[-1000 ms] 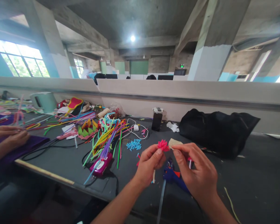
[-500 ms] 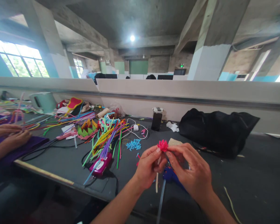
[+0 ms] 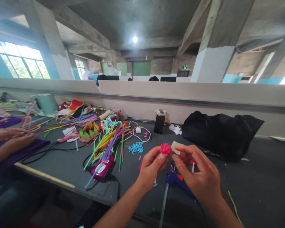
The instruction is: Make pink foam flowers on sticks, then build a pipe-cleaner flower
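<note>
My left hand pinches a bright pink fuzzy flower by its base, with the petals facing up. A pale stem end shows below that hand. Just to the right, my right hand has its thumb and index finger beside the petals, slightly apart, with nothing visible between them. Under my hands lies a blue glue gun with a clear glue stick sticking out of it. A cream-coloured piece lies behind the right fingertips. Small blue pipe-cleaner pieces are piled to the left.
A bundle of coloured pipe cleaners lies left, by a purple device. A black bag sits right; a phone leans upright at the back. At far left, another person's hands work over purple cloth.
My right fingers have drawn back slightly to the right from the flower. The flower has turned a little, and its stem now shows less below my left hand.
</note>
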A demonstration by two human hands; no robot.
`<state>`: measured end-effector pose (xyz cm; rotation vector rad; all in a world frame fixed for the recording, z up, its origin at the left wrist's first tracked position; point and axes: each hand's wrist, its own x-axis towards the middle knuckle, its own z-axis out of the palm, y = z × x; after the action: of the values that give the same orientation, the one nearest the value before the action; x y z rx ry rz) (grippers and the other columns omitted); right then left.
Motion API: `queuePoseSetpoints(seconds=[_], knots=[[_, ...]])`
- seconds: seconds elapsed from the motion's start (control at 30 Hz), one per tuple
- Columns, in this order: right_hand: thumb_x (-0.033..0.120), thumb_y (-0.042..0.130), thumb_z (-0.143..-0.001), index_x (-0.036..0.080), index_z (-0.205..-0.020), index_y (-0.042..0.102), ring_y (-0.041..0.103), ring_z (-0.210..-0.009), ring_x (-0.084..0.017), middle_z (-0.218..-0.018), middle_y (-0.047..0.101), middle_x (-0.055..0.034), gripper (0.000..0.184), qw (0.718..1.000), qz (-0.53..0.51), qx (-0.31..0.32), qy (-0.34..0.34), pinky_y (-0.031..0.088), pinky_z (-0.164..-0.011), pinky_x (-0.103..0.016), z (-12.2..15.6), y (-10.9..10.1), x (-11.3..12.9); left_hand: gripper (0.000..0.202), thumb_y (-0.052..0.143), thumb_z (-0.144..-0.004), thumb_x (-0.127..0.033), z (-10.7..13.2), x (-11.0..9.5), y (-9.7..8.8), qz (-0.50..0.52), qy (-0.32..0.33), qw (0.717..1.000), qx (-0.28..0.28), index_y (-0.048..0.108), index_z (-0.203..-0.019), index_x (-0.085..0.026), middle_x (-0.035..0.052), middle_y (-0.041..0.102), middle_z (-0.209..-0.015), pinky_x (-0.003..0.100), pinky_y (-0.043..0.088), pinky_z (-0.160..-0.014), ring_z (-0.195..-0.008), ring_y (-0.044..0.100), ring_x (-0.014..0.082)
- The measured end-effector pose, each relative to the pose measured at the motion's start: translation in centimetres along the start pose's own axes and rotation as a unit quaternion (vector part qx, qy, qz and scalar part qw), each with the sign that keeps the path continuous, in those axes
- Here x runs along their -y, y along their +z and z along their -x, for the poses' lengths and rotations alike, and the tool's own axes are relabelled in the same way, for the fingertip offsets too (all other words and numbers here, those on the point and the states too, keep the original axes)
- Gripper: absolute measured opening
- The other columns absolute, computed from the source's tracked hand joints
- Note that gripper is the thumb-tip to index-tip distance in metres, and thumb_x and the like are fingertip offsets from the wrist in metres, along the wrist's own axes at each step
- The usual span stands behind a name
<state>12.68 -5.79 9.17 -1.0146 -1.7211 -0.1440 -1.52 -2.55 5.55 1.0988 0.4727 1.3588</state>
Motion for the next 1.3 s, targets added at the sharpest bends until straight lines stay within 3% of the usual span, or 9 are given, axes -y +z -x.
queuePoseSetpoints(seconds=[0.27,0.4,0.5,0.63,0.73,0.83,1.03,1.13,1.3], knots=[[0.031,0.066,-0.086,0.024,-0.112,0.06,0.057,-0.057,-0.01,-0.078,0.06,0.0022,0.028,0.996,-0.049,0.046,0.058,0.051,-0.054,-0.022,0.1,0.2,-0.1,0.03,0.071,-0.08,-0.039,0.1,-0.3,0.1,-0.14,0.097,0.984,-0.045,0.073,-0.103,-0.02,0.0049,0.069,-0.086,0.025,0.046,-0.069,-0.075,0.058,0.0159],[0.038,0.07,-0.082,0.022,-0.118,0.058,0.062,-0.061,-0.012,-0.087,0.067,-0.0011,0.041,0.991,-0.062,0.064,0.096,0.054,-0.054,-0.023,0.3,0.7,-0.3,0.026,0.071,-0.081,-0.034,0.0,-0.4,0.2,-0.166,0.114,0.978,-0.054,0.073,-0.102,-0.019,0.0062,0.071,-0.091,0.028,0.049,-0.076,-0.082,0.062,0.0184],[0.038,0.07,-0.081,0.022,-0.121,0.057,0.067,-0.07,-0.015,-0.096,0.07,-0.0044,0.046,0.988,-0.067,0.072,0.116,0.057,-0.058,-0.026,0.5,1.0,-0.7,0.023,0.07,-0.081,-0.031,0.0,-0.3,0.1,-0.182,0.113,0.975,-0.055,0.073,-0.1,-0.019,0.0062,0.072,-0.09,0.028,0.05,-0.075,-0.08,0.063,0.0181],[0.036,0.068,-0.083,0.024,-0.116,0.061,0.069,-0.077,-0.018,-0.102,0.07,-0.0056,0.036,0.99,-0.063,0.065,0.108,0.058,-0.065,-0.029,0.5,1.0,-0.9,0.023,0.074,-0.077,-0.028,0.1,-0.3,0.1,-0.208,0.122,0.97,-0.043,0.074,-0.098,-0.018,0.0047,0.07,-0.084,0.025,0.049,-0.069,-0.075,0.061,0.0166],[0.035,0.066,-0.084,0.025,-0.113,0.063,0.068,-0.083,-0.019,-0.103,0.07,-0.0054,0.031,0.99,-0.067,0.065,0.108,0.058,-0.072,-0.032,0.5,0.8,-1.1,0.023,0.075,-0.077,-0.027,0.1,-0.4,0.3,-0.165,0.091,0.982,-0.029,0.072,-0.098,-0.018,0.003,0.069,-0.081,0.023,0.047,-0.065,-0.071,0.06,0.0134],[0.033,0.065,-0.085,0.027,-0.116,0.063,0.068,-0.083,-0.018,-0.103,0.069,-0.0046,0.032,0.982,-0.115,0.09,0.12,0.058,-0.073,-0.031,0.3,0.6,-1.4,0.024,0.074,-0.078,-0.029,0.1,-0.5,0.5,-0.058,0.011,0.998,0.011,0.069,-0.098,-0.017,0.0023,0.068,-0.078,0.022,0.047,-0.06,-0.063,0.058,0.0111],[0.033,0.067,-0.085,0.028,-0.117,0.064,0.068,-0.083,-0.017,-0.105,0.068,-0.0038,0.032,0.96,-0.199,0.136,0.143,0.058,-0.071,-0.029,0.2,0.3,-2.8,0.027,0.069,-0.08,-0.034,0.0,-1.0,0.3,0.073,-0.107,0.99,0.054,0.065,-0.097,-0.014,0.0028,0.066,-0.067,0.02,0.04,-0.043,-0.047,0.058,0.0113],[0.034,0.066,-0.086,0.029,-0.119,0.063,0.068,-0.087,-0.017,-0.111,0.066,-0.0045,0.033,0.952,-0.219,0.161,0.144,0.059,-0.071,-0.029,0.1,0.2,-3.2,0.026,0.071,-0.08,-0.037,0.0,-1.1,0.4,0.077,-0.115,0.99,0.036,0.065,-0.091,-0.014,0.0014,0.064,-0.063,0.017,0.033,-0.039,-0.042,0.05,0.0072],[0.034,0.066,-0.086,0.029,-0.126,0.058,0.068,-0.095,-0.019,-0.12,0.064,-0.0065,0.04,0.946,-0.223,0.184,0.15,0.059,-0.073,-0.03,0.0,0.4,-2.9,0.028,0.079,-0.073,-0.033,-0.1,-1.0,0.6,0.058,-0.083,0.995,0.002,0.067,-0.088,-0.013,-0.0013,0.06,-0.067,0.015,0.025,-0.042,-0.048,0.04,0.0019]])
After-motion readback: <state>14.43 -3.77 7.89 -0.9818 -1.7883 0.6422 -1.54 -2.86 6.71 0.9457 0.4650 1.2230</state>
